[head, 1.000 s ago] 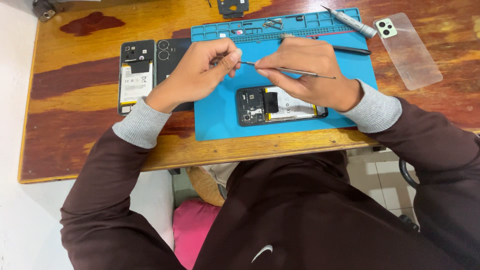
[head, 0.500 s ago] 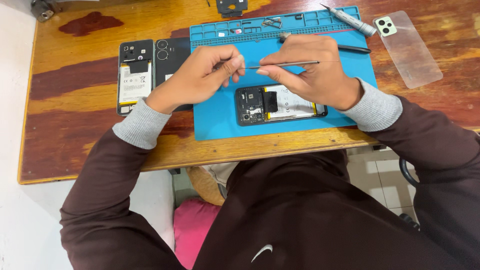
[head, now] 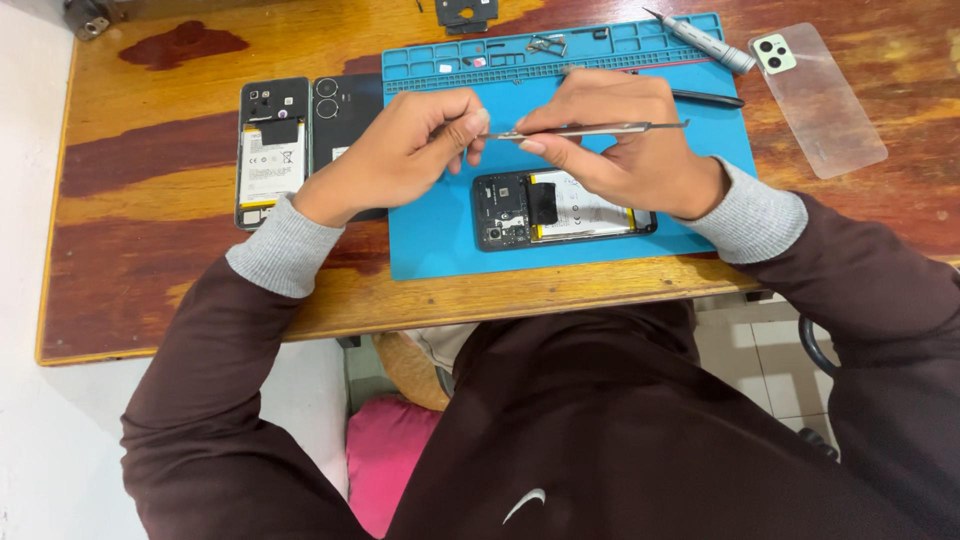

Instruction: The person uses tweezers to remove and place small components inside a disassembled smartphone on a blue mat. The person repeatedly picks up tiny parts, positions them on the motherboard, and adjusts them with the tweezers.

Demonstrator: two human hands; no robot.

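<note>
- A person sits at a wooden table (head: 150, 250), seen from above; dark sleeves with grey cuffs reach forward over its near edge.
- A blue work mat (head: 440, 250) lies at the middle of the table, its near edge close to the table's near edge. It likely serves to protect the wood and stop small parts from rolling away.
- Both hands are raised together just above the mat. The right hand (head: 620, 140) pinches a thin metal tool (head: 590, 129), probably tweezers, held level and pointing left.
- The left hand (head: 400, 155) has its fingertips closed at the tool's tip, as if taking something tiny from it; whatever sits there is too small to make out.
- Directly below the hands, on the mat, lies an opened phone (head: 560, 208) with its back off, showing dark circuitry at its left end and a pale battery with a black strip across it.
- Along the mat's far edge runs a row of small moulded compartments (head: 560, 45), a few holding tiny parts, presumably so they stay sorted.
- Left of the mat lies a second opened phone (head: 272, 150), with a white rectangular battery label.
- Just beside it lies a black back cover (head: 345, 105) with two round camera openings, partly under the left hand.
- Toward the far right corner lie a screwdriver (head: 700, 40) and a clear phone case (head: 820, 100) with a pale green camera block.
</note>
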